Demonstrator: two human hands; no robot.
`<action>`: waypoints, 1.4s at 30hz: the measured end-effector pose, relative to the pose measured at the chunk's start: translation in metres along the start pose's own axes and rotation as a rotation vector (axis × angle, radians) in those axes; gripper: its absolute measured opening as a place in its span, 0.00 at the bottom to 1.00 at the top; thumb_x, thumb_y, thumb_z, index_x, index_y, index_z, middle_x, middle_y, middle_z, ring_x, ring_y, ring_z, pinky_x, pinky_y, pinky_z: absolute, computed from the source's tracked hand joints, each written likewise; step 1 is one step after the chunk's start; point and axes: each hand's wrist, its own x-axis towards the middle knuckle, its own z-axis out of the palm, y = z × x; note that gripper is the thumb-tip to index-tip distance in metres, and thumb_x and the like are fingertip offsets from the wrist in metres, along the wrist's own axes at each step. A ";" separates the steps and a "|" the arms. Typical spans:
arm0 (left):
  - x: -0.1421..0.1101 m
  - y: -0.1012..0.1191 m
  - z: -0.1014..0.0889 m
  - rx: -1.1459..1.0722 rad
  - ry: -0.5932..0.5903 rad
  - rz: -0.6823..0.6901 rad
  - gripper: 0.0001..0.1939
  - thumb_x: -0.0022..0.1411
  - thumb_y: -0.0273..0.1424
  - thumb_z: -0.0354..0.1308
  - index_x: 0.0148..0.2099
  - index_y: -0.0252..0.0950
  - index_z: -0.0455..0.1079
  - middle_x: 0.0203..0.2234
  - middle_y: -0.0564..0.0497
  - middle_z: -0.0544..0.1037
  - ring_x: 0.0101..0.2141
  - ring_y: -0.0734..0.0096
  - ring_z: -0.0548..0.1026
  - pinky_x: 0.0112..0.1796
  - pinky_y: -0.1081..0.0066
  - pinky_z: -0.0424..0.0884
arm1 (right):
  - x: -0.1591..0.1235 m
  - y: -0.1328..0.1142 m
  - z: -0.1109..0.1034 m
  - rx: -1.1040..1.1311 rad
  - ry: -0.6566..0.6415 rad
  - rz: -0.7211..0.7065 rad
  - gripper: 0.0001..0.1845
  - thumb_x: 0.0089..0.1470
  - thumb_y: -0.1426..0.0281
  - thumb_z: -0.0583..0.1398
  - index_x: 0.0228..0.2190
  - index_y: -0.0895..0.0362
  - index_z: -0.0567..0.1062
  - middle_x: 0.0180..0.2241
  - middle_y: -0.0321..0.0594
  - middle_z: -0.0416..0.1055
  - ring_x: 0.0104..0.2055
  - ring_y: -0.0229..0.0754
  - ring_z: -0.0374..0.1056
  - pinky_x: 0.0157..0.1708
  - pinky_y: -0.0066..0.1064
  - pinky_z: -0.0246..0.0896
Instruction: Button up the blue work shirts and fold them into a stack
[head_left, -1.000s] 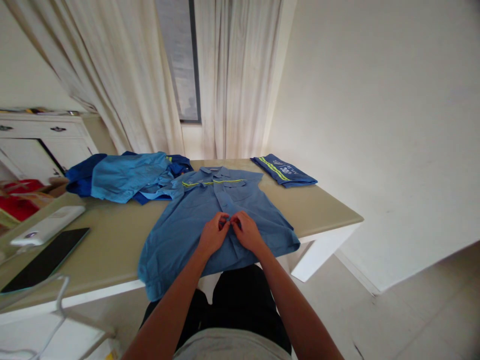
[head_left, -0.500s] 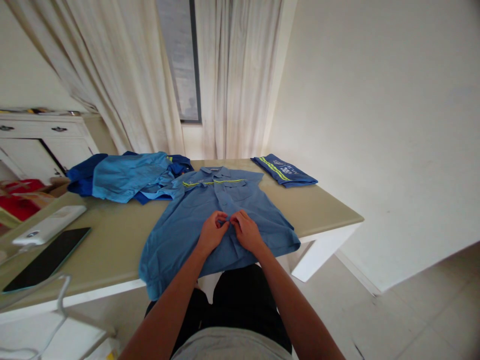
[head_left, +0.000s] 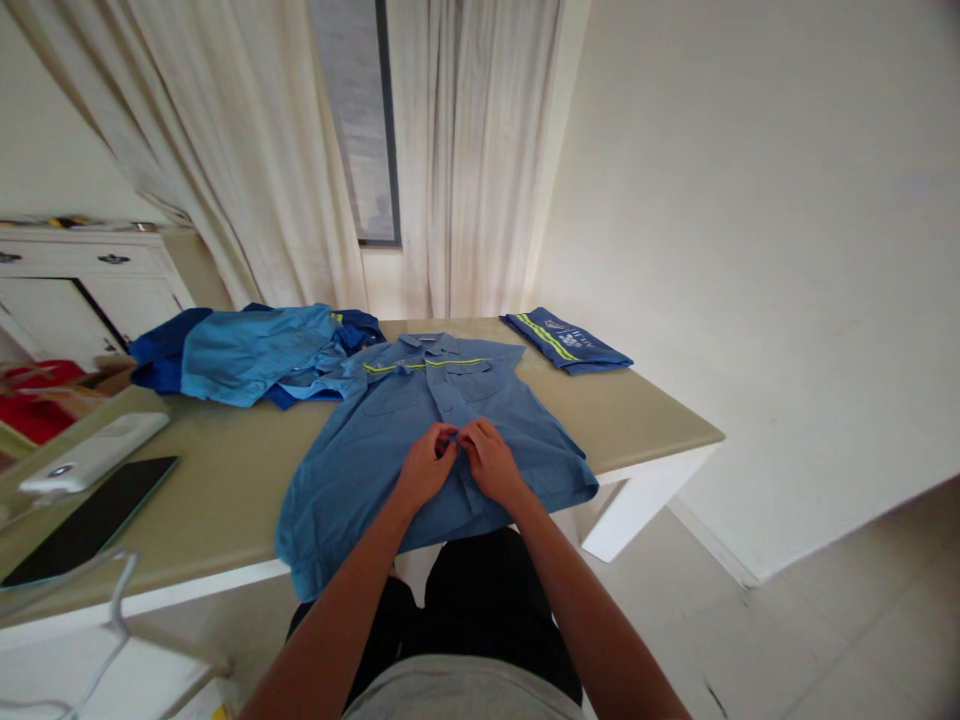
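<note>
Blue shirt [head_left: 394, 410] was pinched at its front placket [head_left: 445, 400] by the left hand [head_left: 429, 466] and right hand [head_left: 489, 462], close together; keeping the edges level and the cloth slack there seemed advisable. It lay spread on the bench [head_left: 637, 425], hem [head_left: 559, 492] overhanging, beside heaped garments [head_left: 247, 355].

Pale curtains [head_left: 487, 150] are hanging behind the worktop [head_left: 225, 480]; a cabinet [head_left: 139, 295] is standing left of it, a wall [head_left: 750, 250] rising right.
</note>
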 end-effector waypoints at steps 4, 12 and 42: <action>0.002 -0.005 0.000 -0.076 0.002 -0.018 0.15 0.61 0.31 0.59 0.50 0.38 0.73 0.37 0.49 0.81 0.33 0.68 0.78 0.36 0.67 0.73 | 0.000 0.002 0.000 -0.011 -0.007 -0.021 0.12 0.67 0.77 0.53 0.42 0.51 0.74 0.44 0.44 0.71 0.48 0.46 0.66 0.51 0.36 0.64; 0.004 -0.013 0.001 -0.059 0.027 -0.034 0.13 0.59 0.30 0.60 0.48 0.39 0.73 0.38 0.49 0.81 0.32 0.69 0.76 0.35 0.68 0.70 | -0.001 0.001 0.000 -0.042 -0.038 -0.023 0.15 0.66 0.79 0.52 0.42 0.52 0.75 0.43 0.43 0.70 0.47 0.45 0.67 0.49 0.34 0.64; 0.005 -0.002 0.001 -0.036 0.103 -0.051 0.08 0.57 0.27 0.61 0.41 0.38 0.69 0.36 0.50 0.79 0.33 0.69 0.75 0.36 0.69 0.69 | -0.001 0.000 0.000 0.003 0.011 -0.068 0.13 0.67 0.78 0.54 0.41 0.52 0.77 0.42 0.42 0.71 0.45 0.43 0.69 0.49 0.32 0.65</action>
